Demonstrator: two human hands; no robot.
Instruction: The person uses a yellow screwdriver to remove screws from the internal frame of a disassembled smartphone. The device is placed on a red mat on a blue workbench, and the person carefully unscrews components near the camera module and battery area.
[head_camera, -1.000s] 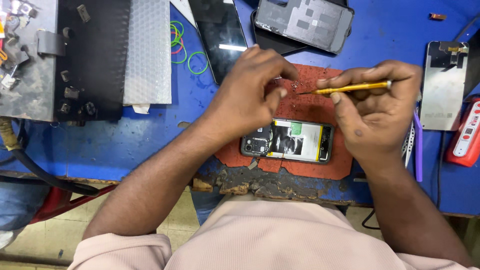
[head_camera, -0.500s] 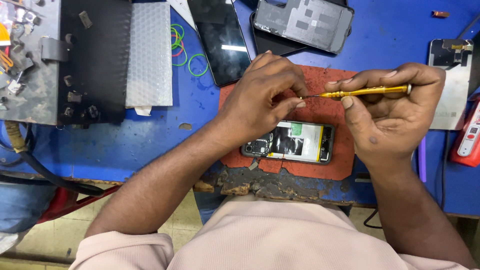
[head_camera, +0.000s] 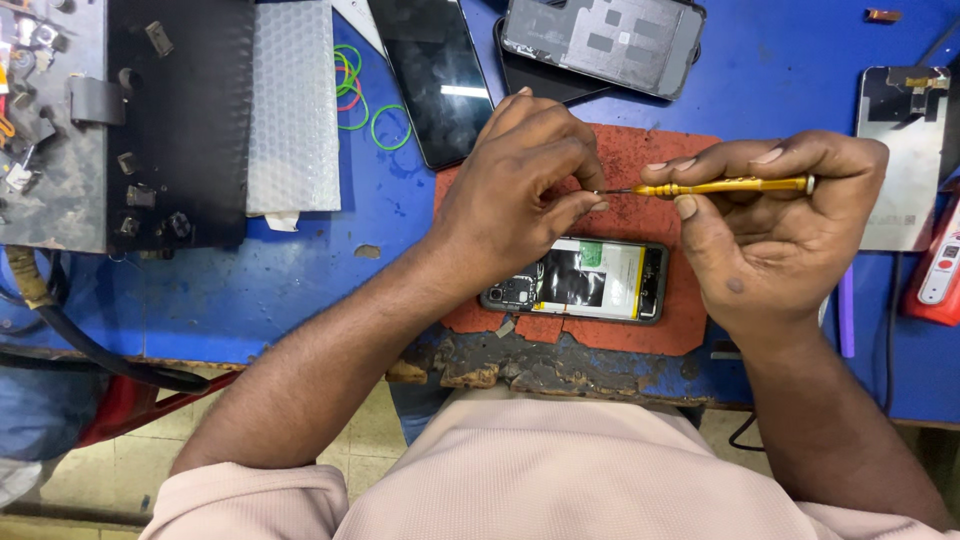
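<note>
head view: both hands (head_camera: 640, 200) on yellow screwdriver (head_camera: 720, 186)

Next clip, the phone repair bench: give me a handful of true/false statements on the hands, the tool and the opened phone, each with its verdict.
1. The right hand holds a yellow screwdriver. True.
2. The screwdriver stands upright. False: it lies about level, tip toward the left hand.
3. The left hand's fingertips pinch at the screwdriver's tip. True.
4. The opened phone lies on bare blue table. False: it rests on a red mat.
5. Green rubber bands lie on the blue table. True.
6. The left hand holds the opened phone. False: the phone lies below it.
</note>
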